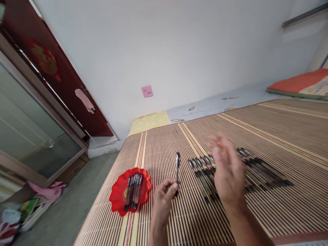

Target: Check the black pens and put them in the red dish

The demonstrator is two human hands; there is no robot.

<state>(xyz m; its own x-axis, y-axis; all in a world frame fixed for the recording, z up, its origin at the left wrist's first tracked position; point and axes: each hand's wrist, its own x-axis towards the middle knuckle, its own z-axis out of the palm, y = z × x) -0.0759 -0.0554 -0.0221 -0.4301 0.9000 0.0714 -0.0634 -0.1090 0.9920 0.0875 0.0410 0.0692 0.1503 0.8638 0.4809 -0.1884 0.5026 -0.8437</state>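
A capped black pen (177, 167) stands nearly upright in my left hand (165, 194), pinched near its lower end between thumb and fingers. My right hand (228, 167) is raised over a row of pens, blurred by motion, its fingers apart with nothing visible in them. Several black pens (203, 177) lie side by side on the slatted mat to its left, and more pens (266, 174) lie to its right. The hand hides the middle of the row. Left of my left hand, a red scalloped plate (116, 191) holds several similar pens (133, 191).
The bamboo-slat mat (164, 143) covers the bed up to a patterned sheet (194, 111) along the white wall. A pink note (147, 91) is stuck there. An orange folded cloth (297, 82) lies at far right. Floor (99, 181) and a glass-panelled door (33, 112) are at left.
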